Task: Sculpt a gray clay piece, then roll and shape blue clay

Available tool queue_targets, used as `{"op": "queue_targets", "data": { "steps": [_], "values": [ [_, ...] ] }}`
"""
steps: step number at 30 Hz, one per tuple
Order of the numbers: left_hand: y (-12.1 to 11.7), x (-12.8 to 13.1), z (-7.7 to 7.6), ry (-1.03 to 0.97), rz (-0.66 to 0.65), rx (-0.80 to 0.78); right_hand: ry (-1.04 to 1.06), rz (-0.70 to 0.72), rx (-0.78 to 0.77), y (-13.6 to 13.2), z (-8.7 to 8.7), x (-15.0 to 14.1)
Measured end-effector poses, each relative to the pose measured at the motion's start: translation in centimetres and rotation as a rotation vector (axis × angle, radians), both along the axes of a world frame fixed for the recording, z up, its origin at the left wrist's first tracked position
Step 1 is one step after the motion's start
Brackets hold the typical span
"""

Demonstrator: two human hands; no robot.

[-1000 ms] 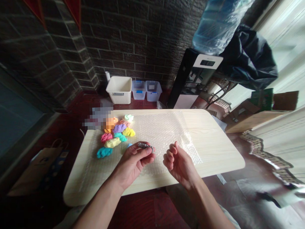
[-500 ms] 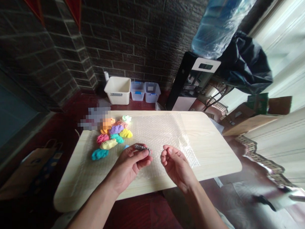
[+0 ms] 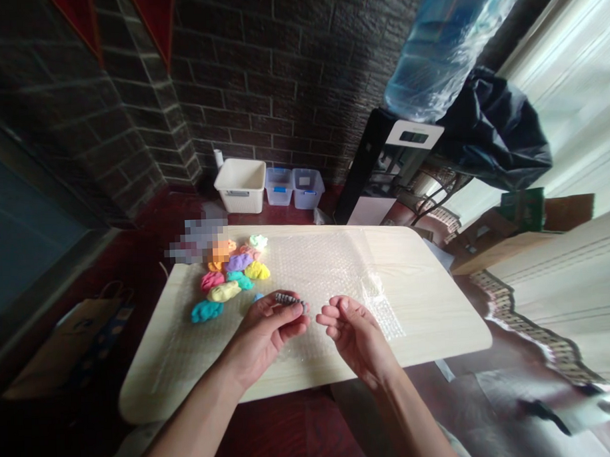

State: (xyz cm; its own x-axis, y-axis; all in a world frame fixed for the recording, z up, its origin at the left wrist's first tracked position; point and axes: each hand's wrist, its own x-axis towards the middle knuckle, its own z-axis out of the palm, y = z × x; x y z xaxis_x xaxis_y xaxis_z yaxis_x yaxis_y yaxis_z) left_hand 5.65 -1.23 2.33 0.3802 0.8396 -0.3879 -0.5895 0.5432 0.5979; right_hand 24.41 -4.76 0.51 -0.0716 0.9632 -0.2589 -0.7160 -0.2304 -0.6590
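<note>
My left hand (image 3: 268, 323) pinches a small, narrow piece with dark and light bands (image 3: 290, 300) between thumb and fingers. The piece looks ridged; its material is too small to tell. A short gap to the right, my right hand (image 3: 353, 327) has its thumb pressed to the index finger, the other fingers curled loosely. Whether anything tiny sits in that pinch cannot be seen. Both hands are above a sheet of bubble wrap (image 3: 316, 261). Left of them lie several soft-looking coloured lumps, among them a teal lump (image 3: 206, 311), a pale yellow lump (image 3: 224, 291) and a purple lump (image 3: 239, 262).
The wrap covers part of a pale wooden table (image 3: 438, 304). A bit of blue (image 3: 258, 297) shows behind my left hand. Beyond the table stand a white bin (image 3: 241, 187), two clear boxes (image 3: 308, 192) and a water dispenser (image 3: 377, 166). A cardboard box (image 3: 516, 244) is at right.
The view has shifted slightly, so the table sits a little lower and further right. My right hand's fingers have uncurled somewhat toward the left hand, which keeps the banded piece.
</note>
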Motion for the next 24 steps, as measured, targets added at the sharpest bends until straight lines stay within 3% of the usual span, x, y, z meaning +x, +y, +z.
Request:
{"op": "queue_targets", "data": {
  "steps": [7, 17, 24],
  "values": [
    [0.00, -0.11, -0.33, 0.013, -0.005, 0.020, -0.024, -0.049, 0.087, 0.09, 0.17, -0.19],
    [-0.10, 0.08, -0.35, 0.039, -0.027, 0.061, -0.012, 0.021, 0.001, 0.22, -0.39, -0.52],
    [-0.08, -0.03, -0.50, 0.047, -0.026, 0.068, -0.030, -0.003, 0.064, 0.10, -0.21, -0.52]
  ]
}}
